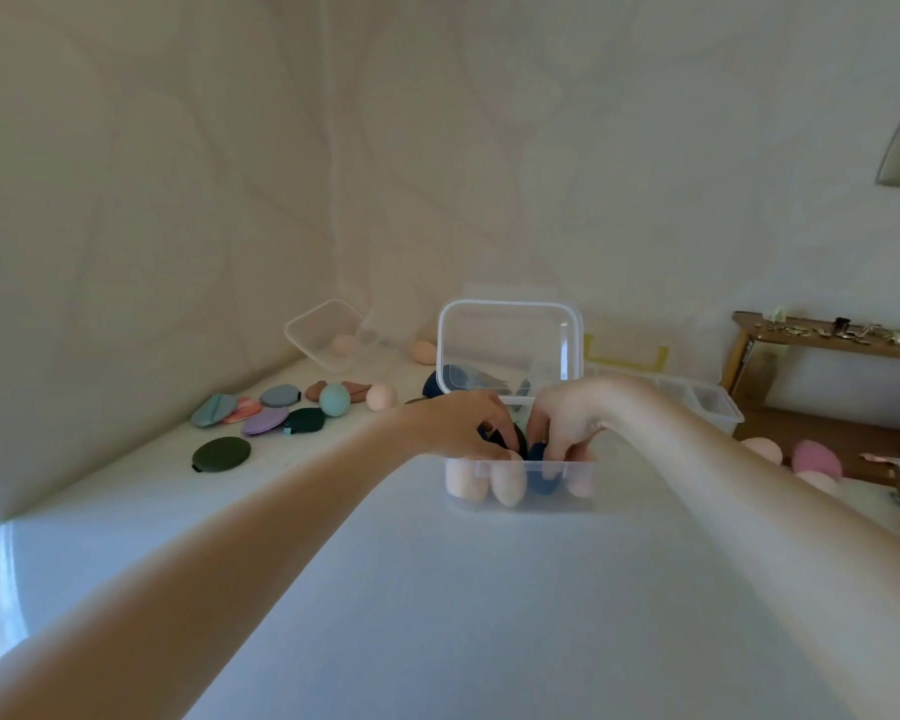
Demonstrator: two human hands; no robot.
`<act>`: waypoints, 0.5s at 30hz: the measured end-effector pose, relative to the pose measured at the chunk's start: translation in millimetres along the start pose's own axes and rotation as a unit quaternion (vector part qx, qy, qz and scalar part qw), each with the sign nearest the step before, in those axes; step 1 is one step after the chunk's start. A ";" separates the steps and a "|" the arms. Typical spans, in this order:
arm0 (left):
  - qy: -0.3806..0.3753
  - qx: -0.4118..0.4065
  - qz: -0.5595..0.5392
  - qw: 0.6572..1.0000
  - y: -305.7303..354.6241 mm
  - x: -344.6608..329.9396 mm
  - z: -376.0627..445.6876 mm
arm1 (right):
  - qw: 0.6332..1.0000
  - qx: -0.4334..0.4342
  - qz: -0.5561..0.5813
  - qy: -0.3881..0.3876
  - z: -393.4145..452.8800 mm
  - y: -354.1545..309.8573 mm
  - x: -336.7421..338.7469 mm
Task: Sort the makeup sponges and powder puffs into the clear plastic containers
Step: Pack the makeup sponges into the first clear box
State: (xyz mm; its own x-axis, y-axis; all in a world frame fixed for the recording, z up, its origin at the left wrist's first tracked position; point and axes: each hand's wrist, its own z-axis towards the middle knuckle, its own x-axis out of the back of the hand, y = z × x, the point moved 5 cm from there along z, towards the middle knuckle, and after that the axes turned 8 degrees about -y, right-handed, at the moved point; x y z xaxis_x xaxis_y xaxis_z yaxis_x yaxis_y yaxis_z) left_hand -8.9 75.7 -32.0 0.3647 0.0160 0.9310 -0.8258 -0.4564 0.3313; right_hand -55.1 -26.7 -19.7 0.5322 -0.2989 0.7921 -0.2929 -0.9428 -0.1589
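A clear plastic container [520,504] stands at the table's middle, its lid [509,345] hinged up behind. Pale pink sponges [507,483] and a dark blue sponge [541,480] show through its front wall. Both my hands reach into it from above. My left hand [468,426] curls its fingers on a dark sponge [513,440]. My right hand [567,418] pinches another dark blue sponge [537,452] beside it. Flat powder puffs lie to the left: dark green [221,453], purple [265,421], grey-blue [279,395], with a teal sponge [334,400] and a pink one [381,396].
A second clear container [328,332] lies tilted at the back left with a pink sponge inside. Another clear tray [707,402] sits right of the box. Pink sponges [809,457] lie at the right edge. A wooden shelf [827,337] stands beyond. A wall closes the left side.
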 end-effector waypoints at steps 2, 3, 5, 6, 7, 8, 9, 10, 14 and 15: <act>-0.004 0.001 0.008 1.000 -0.1 0.0 1.2 | 0.998 -0.016 -0.050 0.018 7.2 0.0 -3.2; -0.004 0.000 0.006 1.000 0.4 0.2 1.3 | 0.998 -0.019 -0.054 0.025 9.6 -0.3 -4.6; -0.004 -0.001 0.005 1.000 2.3 0.1 0.4 | 0.998 -0.025 -0.050 0.035 11.3 -1.9 -6.7; -0.005 0.000 0.005 1.000 3.3 0.0 -0.8 | 0.998 -0.027 -0.050 0.036 11.8 -2.7 -6.6; -0.004 0.002 0.005 1.000 3.9 0.3 -1.8 | 0.998 -0.027 -0.053 0.032 12.2 -3.2 -5.7; -0.003 0.003 0.005 1.000 4.7 0.7 -2.7 | 0.998 -0.026 -0.051 0.024 11.5 -3.4 -4.5; -0.001 0.002 0.004 1.000 5.2 0.9 -3.1 | 0.999 -0.021 -0.040 0.014 9.1 -3.0 -2.9; 0.000 0.000 0.003 1.000 5.8 0.4 -3.5 | 1.000 -0.012 -0.013 0.006 5.9 -1.3 -0.8; 0.013 -0.008 0.002 1.000 4.7 -0.2 -1.5 | 0.994 0.032 0.102 0.020 -12.7 9.0 13.8; 0.020 -0.008 -0.005 1.000 3.4 0.3 -1.1 | 0.994 0.036 0.090 0.042 -14.8 10.6 18.3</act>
State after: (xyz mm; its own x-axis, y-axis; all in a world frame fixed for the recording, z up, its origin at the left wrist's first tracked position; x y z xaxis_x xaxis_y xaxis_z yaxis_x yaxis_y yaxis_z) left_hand -12.1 75.1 -30.4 0.3567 0.0556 0.9326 -0.8291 -0.4412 0.3434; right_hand -60.2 -40.0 1.9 0.4067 -0.4540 0.7928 -0.3187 -0.8838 -0.3426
